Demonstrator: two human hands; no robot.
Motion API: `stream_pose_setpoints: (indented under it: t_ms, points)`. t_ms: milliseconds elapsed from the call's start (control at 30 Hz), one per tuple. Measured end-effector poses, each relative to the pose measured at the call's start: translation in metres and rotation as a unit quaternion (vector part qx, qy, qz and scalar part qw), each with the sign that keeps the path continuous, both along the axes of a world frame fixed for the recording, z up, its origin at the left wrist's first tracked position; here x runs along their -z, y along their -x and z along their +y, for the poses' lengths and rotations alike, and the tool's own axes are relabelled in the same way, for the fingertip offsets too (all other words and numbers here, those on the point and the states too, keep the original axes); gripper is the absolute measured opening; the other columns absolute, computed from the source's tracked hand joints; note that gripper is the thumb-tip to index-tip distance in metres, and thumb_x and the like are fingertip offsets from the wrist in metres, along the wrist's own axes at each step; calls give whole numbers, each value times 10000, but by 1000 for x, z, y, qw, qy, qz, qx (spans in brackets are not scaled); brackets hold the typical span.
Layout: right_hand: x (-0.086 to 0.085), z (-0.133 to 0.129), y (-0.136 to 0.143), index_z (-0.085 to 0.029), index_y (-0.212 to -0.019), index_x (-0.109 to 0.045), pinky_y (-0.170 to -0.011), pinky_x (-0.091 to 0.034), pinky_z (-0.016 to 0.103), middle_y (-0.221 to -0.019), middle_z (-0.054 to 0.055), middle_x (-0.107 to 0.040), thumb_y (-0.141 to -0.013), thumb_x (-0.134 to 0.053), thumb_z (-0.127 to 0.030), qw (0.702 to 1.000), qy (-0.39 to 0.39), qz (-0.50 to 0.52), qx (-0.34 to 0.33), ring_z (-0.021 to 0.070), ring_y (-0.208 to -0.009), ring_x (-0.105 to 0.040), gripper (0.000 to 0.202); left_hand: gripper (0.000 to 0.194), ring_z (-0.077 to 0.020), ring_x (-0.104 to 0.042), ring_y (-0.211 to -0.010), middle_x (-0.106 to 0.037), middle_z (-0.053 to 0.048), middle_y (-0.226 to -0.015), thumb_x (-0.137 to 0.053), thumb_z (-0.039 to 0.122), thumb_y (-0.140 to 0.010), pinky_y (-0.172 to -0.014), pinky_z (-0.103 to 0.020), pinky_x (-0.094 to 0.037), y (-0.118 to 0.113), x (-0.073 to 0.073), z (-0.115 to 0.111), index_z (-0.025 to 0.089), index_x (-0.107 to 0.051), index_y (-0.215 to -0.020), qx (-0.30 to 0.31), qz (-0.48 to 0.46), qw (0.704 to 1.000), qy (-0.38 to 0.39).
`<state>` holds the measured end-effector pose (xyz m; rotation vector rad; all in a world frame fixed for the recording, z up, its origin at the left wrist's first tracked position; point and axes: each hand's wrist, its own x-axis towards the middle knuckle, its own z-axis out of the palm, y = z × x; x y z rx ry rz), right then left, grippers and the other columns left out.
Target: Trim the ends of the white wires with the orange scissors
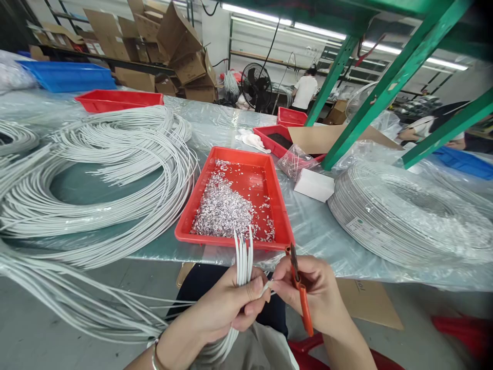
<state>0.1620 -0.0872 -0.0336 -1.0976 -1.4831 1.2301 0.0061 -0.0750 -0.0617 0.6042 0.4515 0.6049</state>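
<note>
A bundle of white cables (243, 259) stands upright in my left hand (234, 300), whose fingers are wrapped round it. One cable end sticks out to the right between my left thumb and finger. My right hand (311, 288) pinches at that end with thumb and index finger, and also holds scissors-like cutters with orange handles (304, 308) against the palm. Just beyond my hands, a red tray (285, 221) holds a heap of small shiny metal pieces (223, 205). Large coils of white cable (154, 205) lie to the left, trailing down off the table edge.
A plastic-wrapped cable coil (393, 216) and a white box (314, 185) lie right on the plastic-covered table (215, 123). Green metal posts (365, 108) rise at the right. Behind are red trays, a blue tray (73, 76), cartons, a fan (256, 87) and two people.
</note>
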Motion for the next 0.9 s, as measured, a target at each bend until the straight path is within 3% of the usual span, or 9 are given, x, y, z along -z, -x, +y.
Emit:
stream_pose_setpoints:
  t_ms: [133,300,467,533,633,733,833,900]
  points:
    - [1,-2,-2,-177,-613,-515,-423,-256,205,-521,-69,-350,-698,-634,-118,999,-31,-17,-6,88,-467,-280,158,362,-3,-189,-335,-383,88,-447,-692,434,-669,-311,-162,-98,-3,-1,-3,152,-467,-645,-24,25,999,-6]
    - [11,-4,1,-188,-633,-519,-420,-251,195,-521,-82,-327,-698,-616,-71,995,-86,-30,47,80,-460,-256,166,375,-3,-243,-341,-421,77,-471,-630,478,-715,-343,-167,-133,-11,-1,-9,136,-487,-656,-151,90,981,-78]
    - [14,0,5,-190,-654,-538,-408,-267,197,-524,-73,-392,-667,-637,-67,992,-113,-8,47,80,-444,-293,158,388,-7,-217,-327,-396,92,-454,-616,504,-711,-334,-169,-131,-11,-3,-12,158,-453,-645,-137,98,983,-69]
    - [14,3,3,-188,-637,-543,-415,-268,207,-523,-68,-402,-638,-676,-73,994,-102,6,38,84,-446,-298,176,389,-12,-227,-333,-381,90,-453,-591,508,-731,-339,-173,-145,-10,-3,-12,155,-458,-635,-152,127,975,-103]
    - [14,8,-6,-198,-624,-536,-422,-277,223,-523,-60,-405,-652,-711,-198,995,-67,64,19,97,-451,-314,177,377,-23,-252,-352,-379,85,-459,-573,507,-745,-352,-177,-162,-7,-2,-9,146,-494,-667,-204,171,952,-151]
    - [13,13,-17,-210,-654,-527,-440,-291,234,-534,-56,-395,-729,-653,-342,992,-62,99,39,105,-458,-321,198,376,-25,-257,-348,-413,73,-479,-580,513,-735,-354,-181,-164,-3,-1,-6,142,-523,-709,-201,173,953,-145]
    - [9,10,-24,-223,-888,-559,-437,-273,225,-570,-58,-397,-791,-598,-306,996,-58,52,50,107,-468,-316,134,383,-22,-283,-355,-438,55,-507,-566,502,-754,-370,-186,-186,1,-2,-4,122,-566,-707,-159,168,960,-156]
    - [6,4,-26,-237,-1074,-485,-438,-284,223,-610,-59,-396,-774,-597,-306,998,-52,2,19,112,-481,-320,327,381,-27,-280,-358,-413,65,-475,-566,497,-757,-377,-188,-196,2,-4,-4,118,-581,-714,-155,169,960,-162]
